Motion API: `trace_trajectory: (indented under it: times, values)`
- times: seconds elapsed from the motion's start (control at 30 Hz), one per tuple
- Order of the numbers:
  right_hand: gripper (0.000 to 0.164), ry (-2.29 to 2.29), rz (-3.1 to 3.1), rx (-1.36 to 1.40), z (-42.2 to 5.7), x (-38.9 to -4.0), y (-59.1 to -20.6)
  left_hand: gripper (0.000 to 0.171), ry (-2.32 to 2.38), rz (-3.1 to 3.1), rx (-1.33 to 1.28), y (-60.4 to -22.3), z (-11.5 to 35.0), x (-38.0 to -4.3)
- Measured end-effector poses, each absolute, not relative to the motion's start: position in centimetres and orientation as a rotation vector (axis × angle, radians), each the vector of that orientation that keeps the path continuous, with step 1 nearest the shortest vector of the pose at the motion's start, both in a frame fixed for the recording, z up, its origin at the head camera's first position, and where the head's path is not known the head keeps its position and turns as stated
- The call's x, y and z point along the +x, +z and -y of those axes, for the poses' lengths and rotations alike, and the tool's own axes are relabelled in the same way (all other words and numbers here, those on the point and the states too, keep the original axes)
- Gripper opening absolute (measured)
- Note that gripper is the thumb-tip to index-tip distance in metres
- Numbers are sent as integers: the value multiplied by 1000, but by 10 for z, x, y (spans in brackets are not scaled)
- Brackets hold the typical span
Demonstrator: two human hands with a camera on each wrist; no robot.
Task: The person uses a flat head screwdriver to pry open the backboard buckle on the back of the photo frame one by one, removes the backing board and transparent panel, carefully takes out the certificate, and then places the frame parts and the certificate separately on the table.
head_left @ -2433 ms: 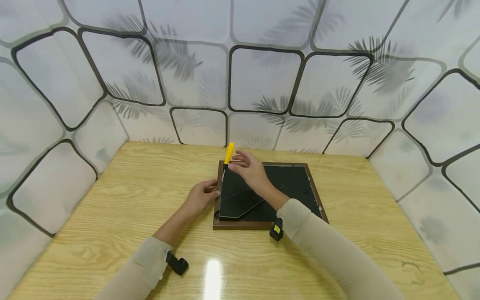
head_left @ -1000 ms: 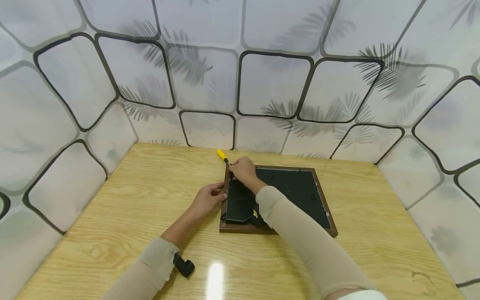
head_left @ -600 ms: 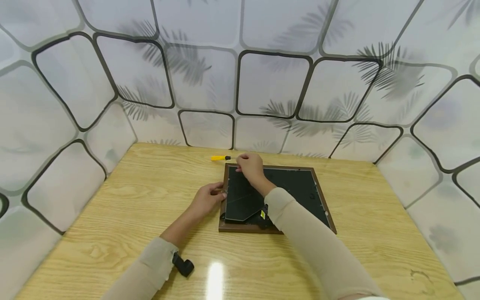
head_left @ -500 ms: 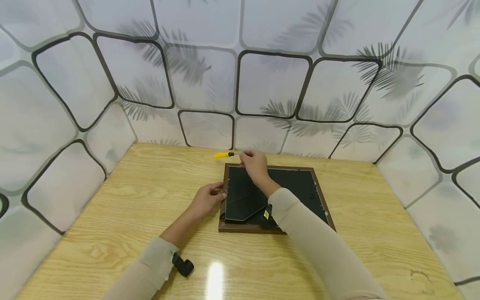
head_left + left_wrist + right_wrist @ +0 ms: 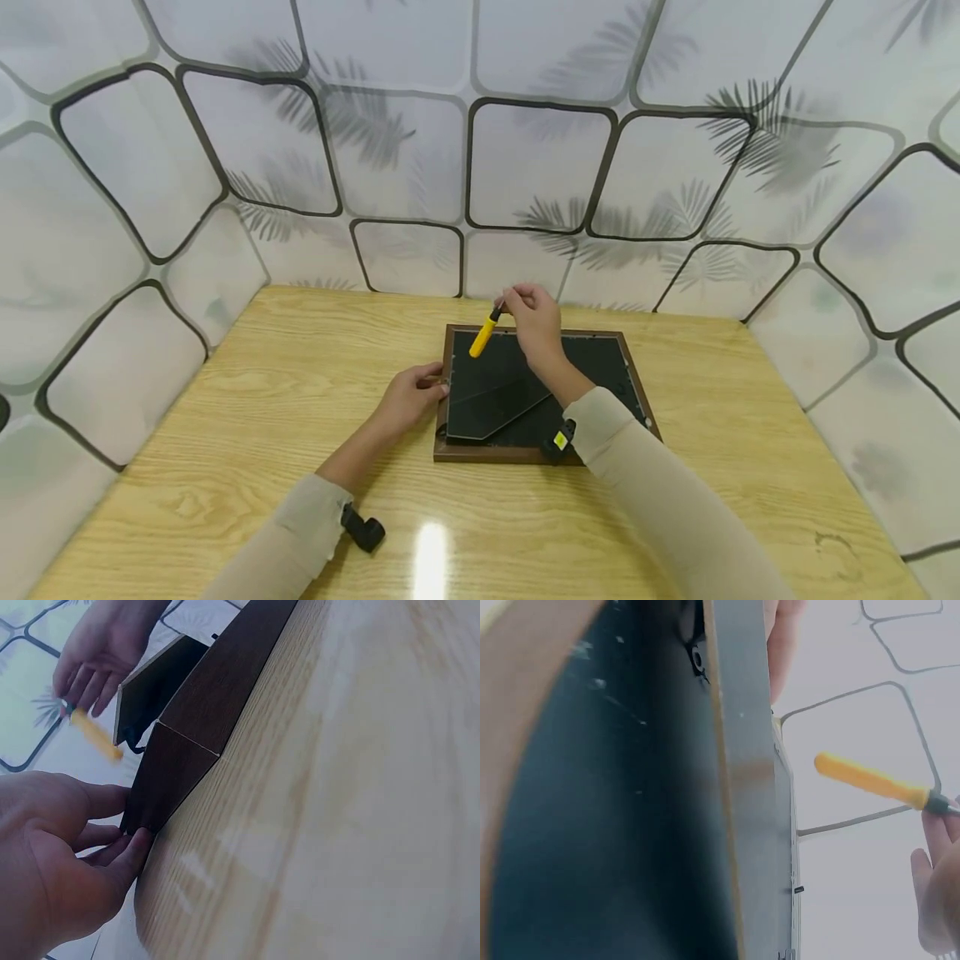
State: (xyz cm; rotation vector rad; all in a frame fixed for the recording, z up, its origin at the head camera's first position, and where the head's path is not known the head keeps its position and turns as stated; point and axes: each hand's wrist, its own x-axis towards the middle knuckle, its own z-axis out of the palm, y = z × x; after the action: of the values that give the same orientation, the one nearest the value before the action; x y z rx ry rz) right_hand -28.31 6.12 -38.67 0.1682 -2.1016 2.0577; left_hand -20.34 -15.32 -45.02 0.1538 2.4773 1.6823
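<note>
Centrally, you see a brown picture frame (image 5: 487, 454) lying flat on the wood-grain tabletop (image 5: 262, 400), its back uppermost; a black backing board (image 5: 587, 354) fills it, and a black stand panel (image 5: 487, 404) with slanted edges covers its left part. Your left hand (image 5: 405, 398) pinches the frame's left rim, thumb toward the upper side and fingers against the outer side, as the left wrist view shows more closely. Your right hand (image 5: 536, 323) is narrowed on a screwdriver (image 5: 482, 337); you hold it by the thin metal shaft, between thumb and fingers, so that the yellow handle points down and to the left; the tool is in the air over the frame's far left part, its handle apart from the panel. In the right wrist view the same handle stands out against the pale wall covering (image 5: 405, 175); a blurred brown band at that view's left side is probably part of the frame, though it is too indistinct to settle. Both your forearms wear beige sleeves (image 5: 652, 492); a small black wrist camera (image 5: 363, 531) sits at the left cuff, another at the right; a bright reflection (image 5: 430, 554) marks the near tabletop.
</note>
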Motion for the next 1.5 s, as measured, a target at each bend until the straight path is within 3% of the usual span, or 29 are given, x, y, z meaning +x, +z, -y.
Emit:
trace_trajectory:
  times: [0.4, 0.6, 1.23, 1.5]
  values:
    - [33, 1907, 2295, 346, -83, -255, -396, 51, 1692, -2457, 158, -447, 156, -203]
    - [27, 1864, 2340, 440, -85, -250, -401, 52, 1686, -2463, 152, -449, 158, -204]
    - [47, 1692, 2683, 335, -84, -240, -432, 52, 1692, -2456, 139, -452, 155, -205]
    - [47, 1699, 2632, 361, -91, -239, -423, 51, 1701, -2453, 139, -453, 154, -205]
